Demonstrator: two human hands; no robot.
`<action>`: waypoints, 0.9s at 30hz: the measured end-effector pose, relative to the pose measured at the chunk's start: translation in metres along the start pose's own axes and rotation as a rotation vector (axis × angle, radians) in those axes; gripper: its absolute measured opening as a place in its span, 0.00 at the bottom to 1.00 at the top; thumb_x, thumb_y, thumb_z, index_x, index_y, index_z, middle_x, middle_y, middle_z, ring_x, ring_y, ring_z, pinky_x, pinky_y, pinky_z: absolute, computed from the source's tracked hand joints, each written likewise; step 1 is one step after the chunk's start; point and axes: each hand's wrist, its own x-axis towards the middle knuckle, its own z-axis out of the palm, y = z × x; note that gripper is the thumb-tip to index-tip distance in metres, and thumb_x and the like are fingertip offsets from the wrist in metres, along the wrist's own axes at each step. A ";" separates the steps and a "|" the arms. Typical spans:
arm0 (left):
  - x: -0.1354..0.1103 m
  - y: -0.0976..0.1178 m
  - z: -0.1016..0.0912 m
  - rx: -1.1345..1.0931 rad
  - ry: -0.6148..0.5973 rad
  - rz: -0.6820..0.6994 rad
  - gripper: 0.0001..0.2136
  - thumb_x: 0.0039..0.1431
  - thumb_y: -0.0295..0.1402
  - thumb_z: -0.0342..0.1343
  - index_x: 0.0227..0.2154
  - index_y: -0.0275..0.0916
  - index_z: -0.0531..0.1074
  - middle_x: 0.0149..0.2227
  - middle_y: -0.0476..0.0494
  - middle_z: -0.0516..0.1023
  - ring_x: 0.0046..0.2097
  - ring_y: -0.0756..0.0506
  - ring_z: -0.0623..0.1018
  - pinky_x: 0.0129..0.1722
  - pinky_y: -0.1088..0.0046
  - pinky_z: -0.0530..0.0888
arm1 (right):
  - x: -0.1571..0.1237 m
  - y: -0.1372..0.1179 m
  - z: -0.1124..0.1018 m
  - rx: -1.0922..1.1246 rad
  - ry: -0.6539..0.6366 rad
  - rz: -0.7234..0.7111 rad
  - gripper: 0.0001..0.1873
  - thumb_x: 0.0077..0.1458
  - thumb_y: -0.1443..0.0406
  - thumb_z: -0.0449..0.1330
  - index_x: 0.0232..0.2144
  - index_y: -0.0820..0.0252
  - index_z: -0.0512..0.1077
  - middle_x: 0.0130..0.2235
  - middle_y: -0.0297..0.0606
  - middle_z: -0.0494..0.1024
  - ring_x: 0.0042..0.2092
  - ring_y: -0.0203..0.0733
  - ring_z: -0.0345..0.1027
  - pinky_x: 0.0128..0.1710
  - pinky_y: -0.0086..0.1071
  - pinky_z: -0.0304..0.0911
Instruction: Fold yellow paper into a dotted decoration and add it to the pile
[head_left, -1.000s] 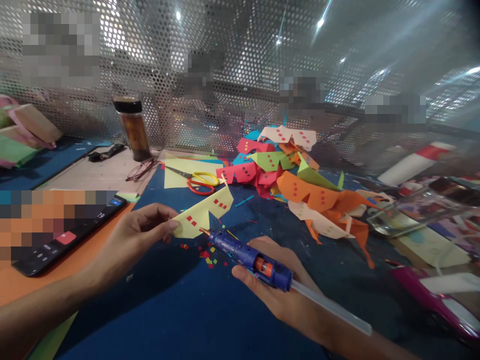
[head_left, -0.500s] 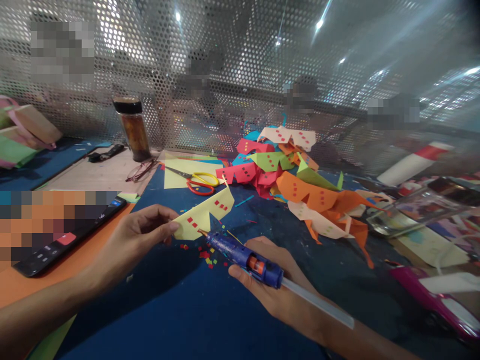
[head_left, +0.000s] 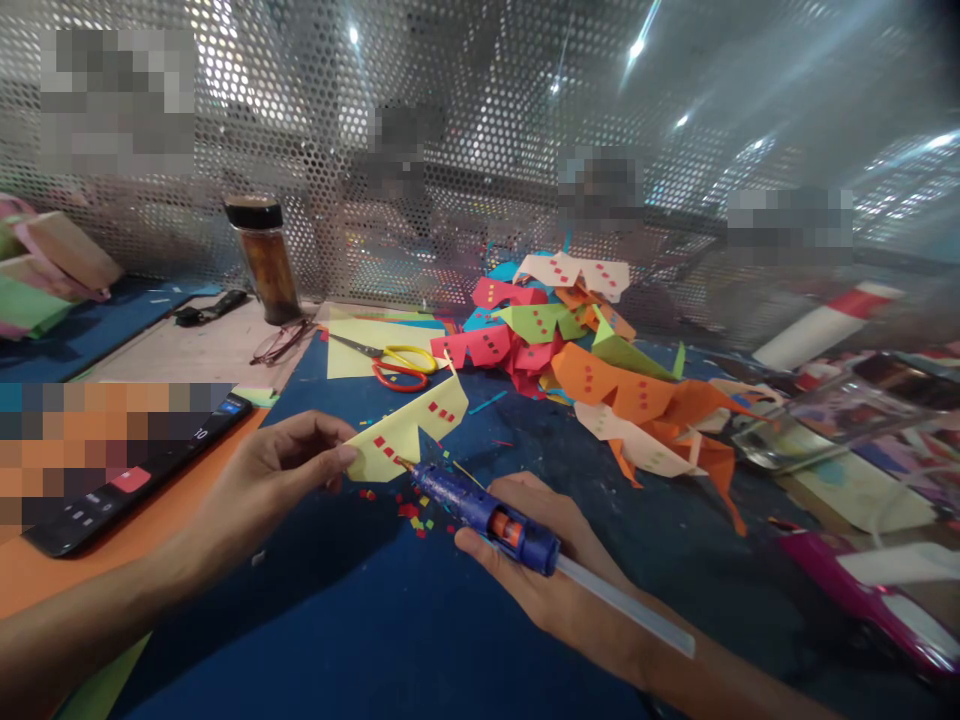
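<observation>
Between the thumb and fingertips of my left hand [head_left: 300, 455] is the left end of a folded pale-yellow paper cutout [head_left: 401, 430], with small red paper squares on both its halves. My right hand [head_left: 555, 570] wraps around a blue hot glue gun [head_left: 465, 500], a clear glue stick [head_left: 630, 605] jutting from its back. The gun's nozzle [head_left: 406, 464] is at the cutout's lower left half, beside the lowest red square. Below them, tiny red and yellow paper bits [head_left: 412, 510] are scattered on the dark blue tabletop [head_left: 360, 620].
Behind the cutout lie scissors [head_left: 405, 362] with red and yellow handles. A pile of colourful paper cutouts [head_left: 555, 330] spreads to the right. At left are a phone [head_left: 127, 480], eyeglasses [head_left: 281, 342] and a dark-capped jar [head_left: 266, 265]. A clear container [head_left: 832, 410] stands right; perforated metal [head_left: 465, 220] rises behind.
A third red square now shows on the cutout's left half, by the nozzle. The glue gun's rear has shifted slightly left; my left hand stays almost still.
</observation>
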 end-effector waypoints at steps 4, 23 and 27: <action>0.000 0.000 0.000 -0.007 0.006 -0.012 0.10 0.52 0.43 0.62 0.31 0.41 0.76 0.23 0.51 0.75 0.26 0.50 0.72 0.27 0.76 0.70 | -0.001 0.000 0.000 0.015 0.002 0.012 0.18 0.62 0.58 0.57 0.22 0.55 0.59 0.24 0.30 0.69 0.27 0.35 0.63 0.33 0.33 0.62; 0.001 -0.006 -0.001 0.020 -0.007 0.000 0.11 0.54 0.43 0.62 0.31 0.41 0.75 0.23 0.51 0.74 0.27 0.49 0.72 0.28 0.76 0.69 | -0.003 0.001 0.002 0.040 0.039 -0.008 0.16 0.60 0.60 0.59 0.22 0.56 0.63 0.24 0.29 0.69 0.26 0.34 0.63 0.30 0.31 0.62; 0.001 -0.007 -0.002 0.002 -0.008 0.004 0.10 0.55 0.44 0.62 0.31 0.42 0.75 0.24 0.52 0.74 0.27 0.50 0.72 0.28 0.77 0.69 | -0.003 -0.003 0.001 0.080 0.046 0.032 0.17 0.60 0.59 0.59 0.22 0.56 0.61 0.24 0.29 0.69 0.26 0.35 0.63 0.30 0.32 0.62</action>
